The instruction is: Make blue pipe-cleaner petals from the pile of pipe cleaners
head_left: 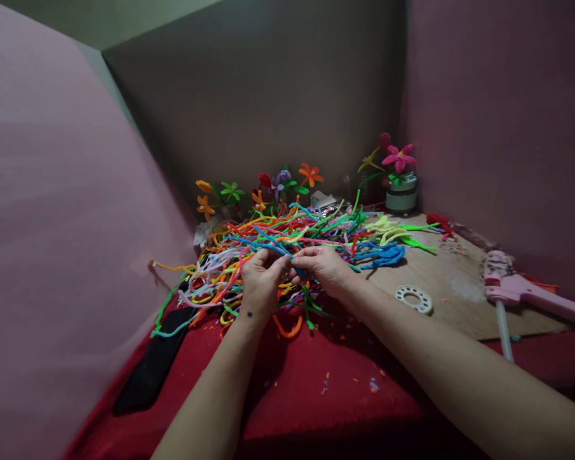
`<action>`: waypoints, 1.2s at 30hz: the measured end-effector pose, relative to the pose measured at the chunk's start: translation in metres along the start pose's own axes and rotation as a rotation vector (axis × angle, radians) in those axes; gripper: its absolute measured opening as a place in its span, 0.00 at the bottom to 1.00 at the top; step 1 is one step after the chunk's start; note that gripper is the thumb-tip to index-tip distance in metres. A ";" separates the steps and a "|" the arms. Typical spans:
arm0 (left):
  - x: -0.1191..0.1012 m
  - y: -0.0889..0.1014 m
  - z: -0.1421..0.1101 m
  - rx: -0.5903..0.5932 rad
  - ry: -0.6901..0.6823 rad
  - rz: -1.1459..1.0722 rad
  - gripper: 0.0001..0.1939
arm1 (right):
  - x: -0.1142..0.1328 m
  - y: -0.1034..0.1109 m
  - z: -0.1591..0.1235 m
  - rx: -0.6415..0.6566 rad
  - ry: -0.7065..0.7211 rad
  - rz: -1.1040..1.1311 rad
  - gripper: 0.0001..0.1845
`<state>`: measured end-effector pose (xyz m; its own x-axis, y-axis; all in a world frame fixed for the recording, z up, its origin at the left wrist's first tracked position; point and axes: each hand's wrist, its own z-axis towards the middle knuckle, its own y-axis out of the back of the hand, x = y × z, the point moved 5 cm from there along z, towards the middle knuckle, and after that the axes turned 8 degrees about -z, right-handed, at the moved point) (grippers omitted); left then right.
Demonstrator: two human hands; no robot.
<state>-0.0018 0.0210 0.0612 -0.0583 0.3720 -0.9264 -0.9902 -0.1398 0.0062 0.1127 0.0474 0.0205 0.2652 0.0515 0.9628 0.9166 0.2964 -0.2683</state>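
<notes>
My left hand [262, 278] and my right hand [321, 267] meet at the front of a heap of colourful pipe cleaners [215, 265]. Between their fingertips is a blue pipe cleaner [271, 245], pinched by both hands. One end of it reaches up and to the left over the heap; the part between the fingers is mostly hidden. Just right of my right hand lies a bundle of blue pipe cleaners [386, 255], with yellow-green pipe cleaners [388, 228] behind it.
Pipe-cleaner flowers [310, 174] stand along the back, and a small pot [401, 195] holds a pink one. A white ring with holes [424, 310] and a pink glue gun [505, 287] lie on the wooden board [453, 275]. A black strip [148, 374] rests on the red cloth [316, 409].
</notes>
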 end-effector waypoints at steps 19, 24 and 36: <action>-0.006 0.008 0.002 0.147 -0.423 0.323 0.03 | 0.003 0.000 0.000 0.058 0.059 -0.006 0.06; -0.013 0.009 0.001 0.235 -0.667 0.634 0.06 | 0.003 -0.001 0.000 0.111 0.047 -0.061 0.06; -0.022 -0.004 -0.005 0.487 -0.746 0.815 0.10 | 0.000 -0.003 -0.003 0.237 -0.024 -0.058 0.05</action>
<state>0.0036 0.0085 0.0797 -0.5882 0.7965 -0.1397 -0.5628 -0.2792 0.7780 0.1108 0.0431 0.0208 0.2041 0.0498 0.9777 0.8336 0.5148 -0.2003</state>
